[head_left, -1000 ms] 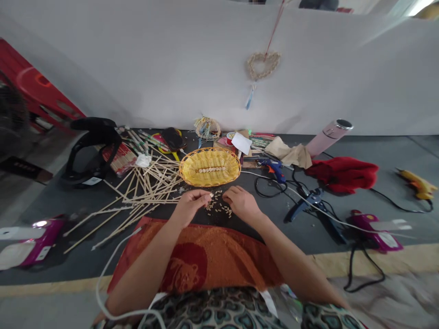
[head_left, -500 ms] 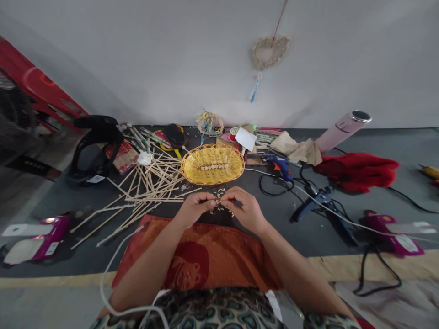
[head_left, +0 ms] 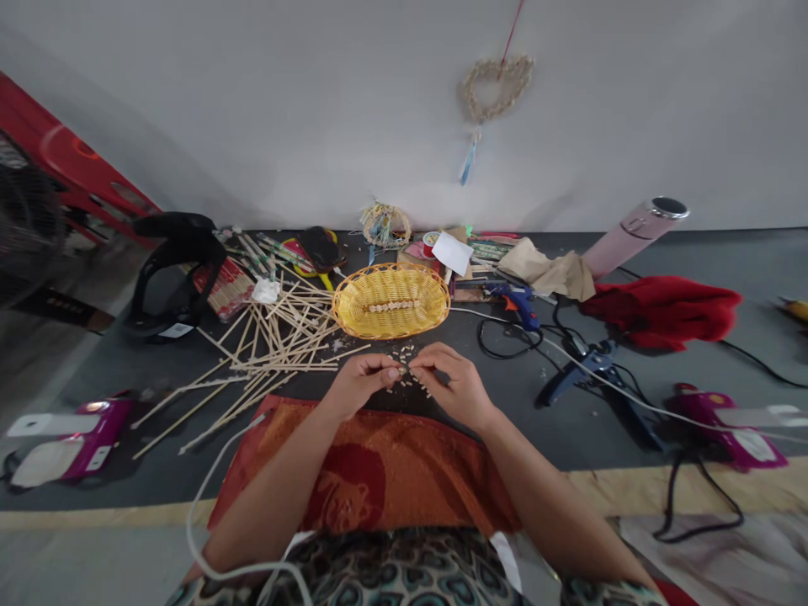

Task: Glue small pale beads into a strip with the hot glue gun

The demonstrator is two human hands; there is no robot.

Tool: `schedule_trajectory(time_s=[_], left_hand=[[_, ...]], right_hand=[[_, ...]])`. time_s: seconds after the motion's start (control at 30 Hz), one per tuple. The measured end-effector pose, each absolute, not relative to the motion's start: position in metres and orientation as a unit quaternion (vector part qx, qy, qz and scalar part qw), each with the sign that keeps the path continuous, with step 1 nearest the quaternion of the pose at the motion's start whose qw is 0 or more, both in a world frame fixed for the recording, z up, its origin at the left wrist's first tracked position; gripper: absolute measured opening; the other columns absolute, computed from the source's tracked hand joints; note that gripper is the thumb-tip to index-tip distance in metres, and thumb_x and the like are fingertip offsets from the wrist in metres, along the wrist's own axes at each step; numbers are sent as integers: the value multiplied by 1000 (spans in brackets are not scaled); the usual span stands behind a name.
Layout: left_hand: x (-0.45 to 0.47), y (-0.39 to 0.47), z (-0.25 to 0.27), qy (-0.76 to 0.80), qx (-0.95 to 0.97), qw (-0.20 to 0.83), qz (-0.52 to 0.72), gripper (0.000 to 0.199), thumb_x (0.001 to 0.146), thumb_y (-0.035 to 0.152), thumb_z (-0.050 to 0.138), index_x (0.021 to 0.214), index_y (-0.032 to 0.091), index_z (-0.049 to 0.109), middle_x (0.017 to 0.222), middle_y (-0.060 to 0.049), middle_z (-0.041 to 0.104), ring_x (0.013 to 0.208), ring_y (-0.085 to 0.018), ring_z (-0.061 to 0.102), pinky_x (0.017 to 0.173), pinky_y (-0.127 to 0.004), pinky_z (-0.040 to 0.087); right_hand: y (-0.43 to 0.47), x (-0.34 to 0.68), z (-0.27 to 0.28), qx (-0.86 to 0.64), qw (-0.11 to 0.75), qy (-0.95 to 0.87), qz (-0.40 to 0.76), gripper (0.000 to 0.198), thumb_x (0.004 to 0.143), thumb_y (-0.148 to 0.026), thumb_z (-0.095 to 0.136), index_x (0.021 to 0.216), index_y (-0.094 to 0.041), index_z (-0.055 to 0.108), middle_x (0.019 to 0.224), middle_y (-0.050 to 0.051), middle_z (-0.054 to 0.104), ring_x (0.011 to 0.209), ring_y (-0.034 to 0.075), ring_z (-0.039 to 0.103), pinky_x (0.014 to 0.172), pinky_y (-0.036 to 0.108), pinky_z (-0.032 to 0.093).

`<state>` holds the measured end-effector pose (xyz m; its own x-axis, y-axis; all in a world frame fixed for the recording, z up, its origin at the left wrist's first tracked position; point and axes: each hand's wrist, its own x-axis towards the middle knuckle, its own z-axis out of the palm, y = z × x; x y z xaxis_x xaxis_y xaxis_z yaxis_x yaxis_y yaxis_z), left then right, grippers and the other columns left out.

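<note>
My left hand (head_left: pixel 361 385) pinches a small beige stick piece (head_left: pixel 402 371) between thumb and forefinger. My right hand (head_left: pixel 453 385) is closed in a pinch beside it, its fingertips close to the same piece; whatever lies between them is too small to make out. Short cut stick pieces (head_left: pixel 404 350) are scattered on the dark tabletop around the fingertips. Just beyond my hands stands a yellow oval woven basket (head_left: pixel 353 316), with a row of joined pale pieces (head_left: pixel 395 306) lying in it. An orange cloth (head_left: pixel 417 471) is spread under my forearms.
Loose thin sticks (head_left: pixel 278 337) are heaped on the left. To the right lie a blue glue gun (head_left: pixel 516 305), blue-handled cutters (head_left: pixel 587 379) and cables. A pink flask (head_left: pixel 635 240) and red cloth (head_left: pixel 662 311) are farther right. A heart-shaped ornament (head_left: pixel 497 88) hangs on the wall.
My right fingertips have drawn slightly apart from the left ones. The left hand keeps its pinch in almost the same place, and the camera view has shifted a little.
</note>
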<state>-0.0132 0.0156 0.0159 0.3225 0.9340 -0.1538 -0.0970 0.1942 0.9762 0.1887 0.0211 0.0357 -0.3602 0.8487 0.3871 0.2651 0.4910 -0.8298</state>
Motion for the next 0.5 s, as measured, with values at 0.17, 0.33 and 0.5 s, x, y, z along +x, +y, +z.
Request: schedule_trajectory(time_s=[0.17,0.33,0.5], left_hand=[[-13,16,15,424,502,641,397,24,79,38,69,83,15,73,69,-2,61,66,-12,51,67,-24,39],[-13,16,13,427,499,642,394,24,79,38,69,84,15,73,69,-1,60,66,-12,50,67,-24,39],[-13,16,12,429,501,642,390,25,80,38,68,85,14,72,70,-1,61,66,-12,50,67,-24,39]], right_hand=[[20,187,32,-360,404,-777,322,16,93,-24,53,98,-23,69,96,7,64,90,16,61,82,31,52],[22,188,27,-353,396,-801,277,16,92,-21,55,98,-23,69,98,7,66,92,17,61,85,33,52],[22,188,23,-346,400,-813,245,16,91,-19,56,99,-23,69,97,7,67,90,17,61,84,34,52]])
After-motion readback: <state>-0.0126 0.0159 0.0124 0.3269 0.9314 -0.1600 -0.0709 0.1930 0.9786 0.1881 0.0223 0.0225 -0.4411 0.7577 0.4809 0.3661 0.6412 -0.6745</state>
